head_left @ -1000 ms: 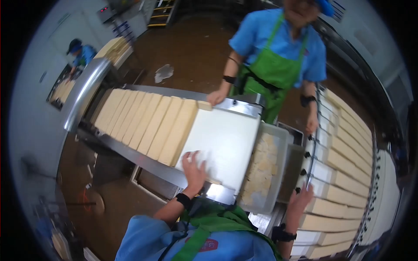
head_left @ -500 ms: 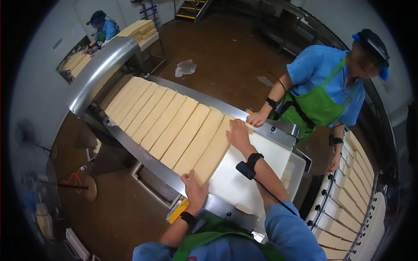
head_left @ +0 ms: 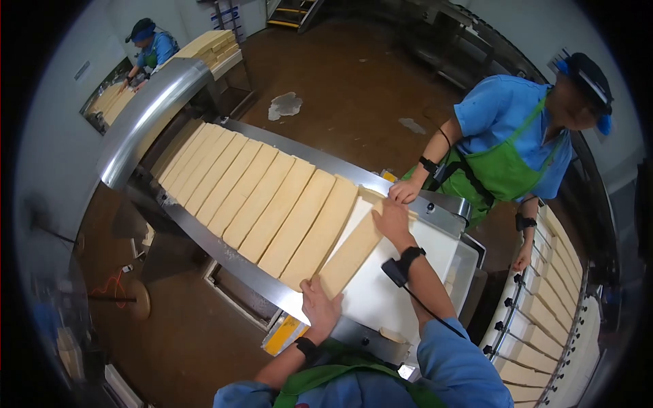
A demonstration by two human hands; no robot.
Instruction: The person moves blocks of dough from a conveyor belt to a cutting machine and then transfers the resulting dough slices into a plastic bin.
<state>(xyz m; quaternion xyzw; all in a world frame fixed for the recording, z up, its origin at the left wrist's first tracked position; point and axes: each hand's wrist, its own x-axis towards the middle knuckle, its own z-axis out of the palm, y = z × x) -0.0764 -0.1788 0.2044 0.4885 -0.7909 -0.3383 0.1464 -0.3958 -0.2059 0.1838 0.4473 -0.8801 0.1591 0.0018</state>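
A long pale dough strip (head_left: pixel 352 255) lies slantwise on the white belt (head_left: pixel 367 291), apart from the row at its upper end. My left hand (head_left: pixel 321 307) grips its lower end, with fingertips close to the last strip of the row. Its upper end is held by my right hand (head_left: pixel 394 224). Several more strips (head_left: pixel 272 204) lie side by side up the conveyor. Beside my right hand, a co-worker's hand (head_left: pixel 406 190) reaches over the conveyor's far edge, and small dough pieces lie there.
A co-worker (head_left: pixel 507 143) stands at the right, near a second line of strips (head_left: pixel 544 319). A curved metal hood (head_left: pixel 156 115) spans the conveyor's far end. Another person (head_left: pixel 153 51) works behind it. Metal rails (head_left: pixel 238 272) edge the conveyor.
Both my hands have moved right, and the strip between them has come away from the row, opening a gap. The co-worker's hand has moved slightly right, close to mine.
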